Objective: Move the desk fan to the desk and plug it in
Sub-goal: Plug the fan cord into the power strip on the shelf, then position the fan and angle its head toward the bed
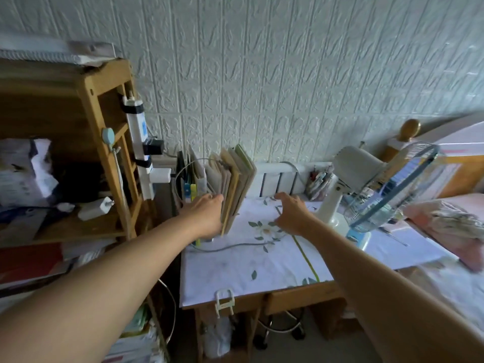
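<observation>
Head view of a wooden desk (262, 301) covered by one floral cloth (262, 260), set against a white embossed wall. One desk fan (377, 189), with a white stand, pale motor housing and blue-rimmed wire cage, stands on the right part of the desk, cage tilted toward the bed. One grey cord (230, 247) lies in a curve across the cloth near the desk's left edge; which appliance it belongs to cannot be told.

Two bare hands reach forward. The left hand (207, 216) rests against the near face of a stack of upright books (235, 184) at the desk's back left, fingers (213, 199) curled over the books' edge and gripping it. The right hand (290, 214) hovers over the cloth between the books and the fan, fingers loosely spread and holding nothing, near the fan's base but apart from it.

One white power strip (138, 132) is strapped upright to the side of one wooden shelf unit (104, 132) at left, with one black plug (154, 147) and one white plug (160, 176) in it. One pen holder (318, 183) stands behind the fan. One stool (282, 328) sits under the desk.
</observation>
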Demonstrator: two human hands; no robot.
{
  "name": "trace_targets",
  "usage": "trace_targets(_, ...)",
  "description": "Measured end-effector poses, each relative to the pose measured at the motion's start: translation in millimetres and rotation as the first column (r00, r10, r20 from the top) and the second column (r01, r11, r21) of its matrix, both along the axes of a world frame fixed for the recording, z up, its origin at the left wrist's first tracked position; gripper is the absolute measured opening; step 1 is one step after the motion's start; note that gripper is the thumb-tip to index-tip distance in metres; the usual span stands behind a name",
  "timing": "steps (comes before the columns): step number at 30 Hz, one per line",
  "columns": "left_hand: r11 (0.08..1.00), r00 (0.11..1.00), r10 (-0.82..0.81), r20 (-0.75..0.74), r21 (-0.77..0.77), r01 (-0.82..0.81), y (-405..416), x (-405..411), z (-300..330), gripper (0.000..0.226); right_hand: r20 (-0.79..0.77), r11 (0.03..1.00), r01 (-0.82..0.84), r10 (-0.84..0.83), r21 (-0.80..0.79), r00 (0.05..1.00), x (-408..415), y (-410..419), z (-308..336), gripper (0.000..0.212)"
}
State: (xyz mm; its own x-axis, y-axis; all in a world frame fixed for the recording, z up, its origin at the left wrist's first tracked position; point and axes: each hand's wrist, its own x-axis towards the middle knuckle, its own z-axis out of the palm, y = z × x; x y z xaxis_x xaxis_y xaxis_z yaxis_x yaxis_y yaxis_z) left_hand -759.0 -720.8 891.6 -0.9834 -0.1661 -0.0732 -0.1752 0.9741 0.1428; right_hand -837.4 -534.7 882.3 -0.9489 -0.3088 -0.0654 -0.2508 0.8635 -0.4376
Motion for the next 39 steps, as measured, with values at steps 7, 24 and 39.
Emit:
trace_targets(7,0.994,0.994,-0.103,0.037,0.026,0.102,91.6,-11.8,0.9,0.060,0.028,0.996,0.084,-0.084,-0.001,0.996,10.5,100.6,-10.4,0.064)
trace_targets(24,0.995,0.992,-0.042,0.123,0.092,0.031,333.6,-8.8,-29.8,0.075,0.146,0.998,0.058,-0.052,-0.038,0.988,-7.0,334.8,-39.6,0.077)
trace_targets(39,0.992,0.985,-0.083,0.153,0.111,0.067,364.2,63.7,-33.1,0.075,0.153,0.998,0.069,-0.066,-0.011,0.986,65.7,361.9,-32.9,0.075)
